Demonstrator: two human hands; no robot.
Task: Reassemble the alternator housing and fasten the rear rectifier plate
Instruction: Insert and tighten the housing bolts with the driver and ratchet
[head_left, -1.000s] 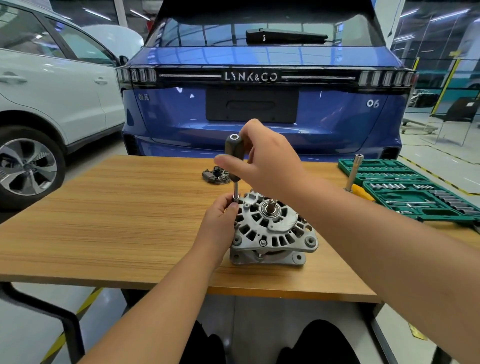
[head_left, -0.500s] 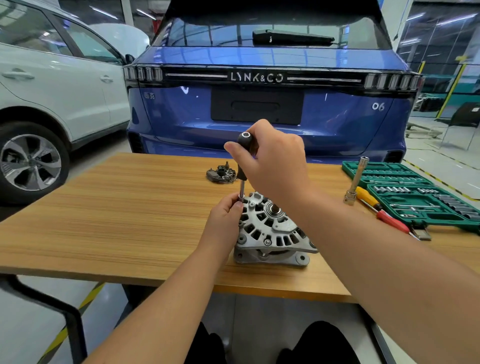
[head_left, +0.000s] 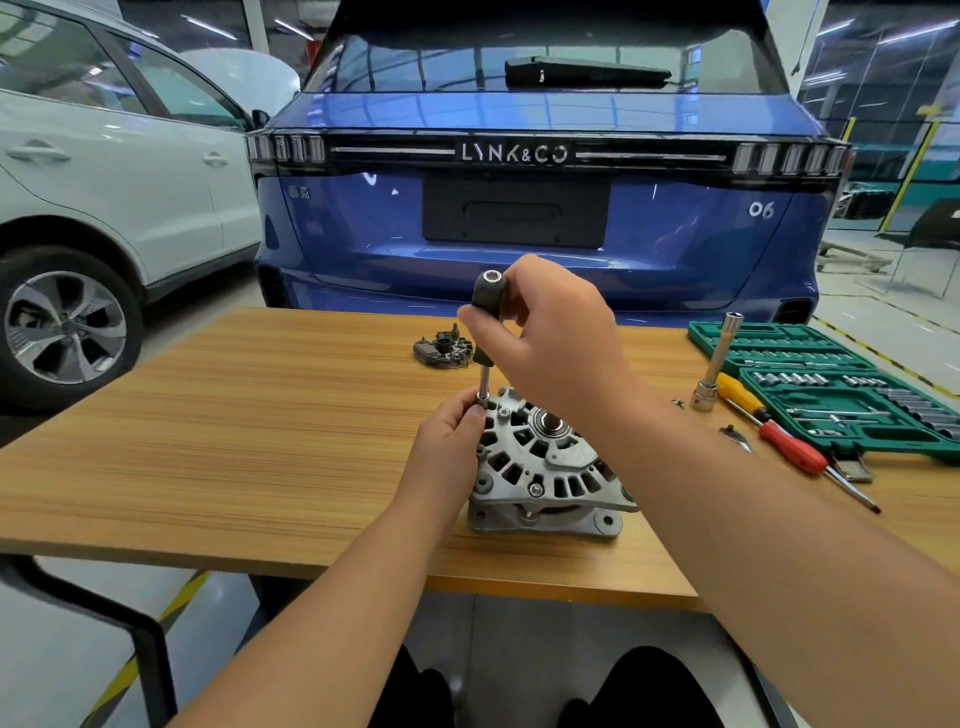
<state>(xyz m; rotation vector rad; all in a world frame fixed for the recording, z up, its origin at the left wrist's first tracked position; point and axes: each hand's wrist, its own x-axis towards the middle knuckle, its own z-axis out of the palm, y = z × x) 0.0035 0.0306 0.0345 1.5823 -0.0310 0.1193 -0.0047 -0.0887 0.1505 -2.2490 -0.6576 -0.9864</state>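
item: nut driver (head_left: 484, 338), upright, long axis near vertical. right hand (head_left: 550, 338) grip closed round black handle on top. left hand (head_left: 457, 441) grip pinches shaft tip at bolt on housing's far-left edge. alternator housing (head_left: 540, 467) sits on bench (head_left: 234, 441), directly below and slightly right of tip. rectifier plate (head_left: 443, 349) lies apart, behind housing, nearer right hand.
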